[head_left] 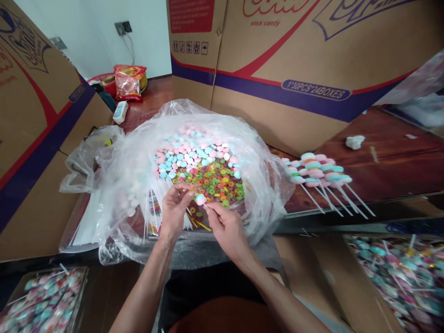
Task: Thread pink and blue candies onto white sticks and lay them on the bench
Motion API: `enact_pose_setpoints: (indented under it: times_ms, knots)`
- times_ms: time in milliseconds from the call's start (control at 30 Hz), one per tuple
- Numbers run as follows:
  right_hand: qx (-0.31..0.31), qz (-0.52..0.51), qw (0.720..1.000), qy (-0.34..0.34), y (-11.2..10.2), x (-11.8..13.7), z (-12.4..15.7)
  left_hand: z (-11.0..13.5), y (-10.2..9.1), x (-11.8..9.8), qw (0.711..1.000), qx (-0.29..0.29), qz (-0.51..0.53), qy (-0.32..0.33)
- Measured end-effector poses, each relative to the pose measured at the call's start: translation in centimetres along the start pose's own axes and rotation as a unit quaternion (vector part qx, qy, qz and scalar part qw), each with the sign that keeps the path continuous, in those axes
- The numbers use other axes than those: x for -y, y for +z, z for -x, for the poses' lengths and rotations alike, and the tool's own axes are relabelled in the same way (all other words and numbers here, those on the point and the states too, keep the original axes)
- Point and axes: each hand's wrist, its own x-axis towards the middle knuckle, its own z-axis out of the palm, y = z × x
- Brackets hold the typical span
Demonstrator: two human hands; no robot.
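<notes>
My right hand (225, 226) is closed in a pinch on a thin white lollipop stick (205, 206). A pink, white and blue marshmallow (200, 199) sits at the stick's upper end. Just left of it, my left hand (176, 206) has its thumb and forefinger pinched together, with a small orange gummy ring (194, 188) at the tips, partly blurred. Behind both hands lies a heap of colourful gummy rings (225, 180). Farther back are loose pink, blue and white marshmallows (187, 155), on a clear plastic sheet. White sticks (168, 187) lie beside my left hand.
Clear plastic (263, 185) bunches around the candy. Several marshmallow lollipops (315, 171) are stacked at the table's right. Large cardboard boxes (260, 111) stand behind and at left. Below the table edge, bagged candies (398, 268) fill a box at right, with more candies (48, 296) at left.
</notes>
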Motion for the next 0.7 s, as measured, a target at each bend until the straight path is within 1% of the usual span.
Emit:
enact_pose_setpoints:
  times_ms: [100,233,367,500,600,700]
  knots:
    - [0.002,-0.015,1.000,-0.005,0.2,-0.2,0.0,0.2,0.1,0.0,1.000,-0.001,0.016,-0.013]
    - [0.004,-0.030,0.999,-0.037,-0.1,-0.6,-0.3,0.3,-0.1,-0.3,0.997,0.001,0.042,-0.066]
    - [0.016,0.009,0.997,-0.072,-0.6,-0.9,-0.4,0.5,-0.4,-0.5,0.992,0.005,0.049,-0.117]
    - [0.003,0.032,0.994,-0.102,-0.5,-0.8,-0.2,1.2,-0.2,-0.6,0.987,0.009,0.035,-0.156]
    - [-0.016,0.026,0.995,-0.095,0.1,-0.8,0.1,2.0,0.3,-0.4,0.986,0.017,0.020,-0.166]
    - [-0.023,0.001,0.998,-0.066,0.4,-1.0,0.0,2.2,0.5,-0.1,0.986,0.039,-0.017,-0.160]
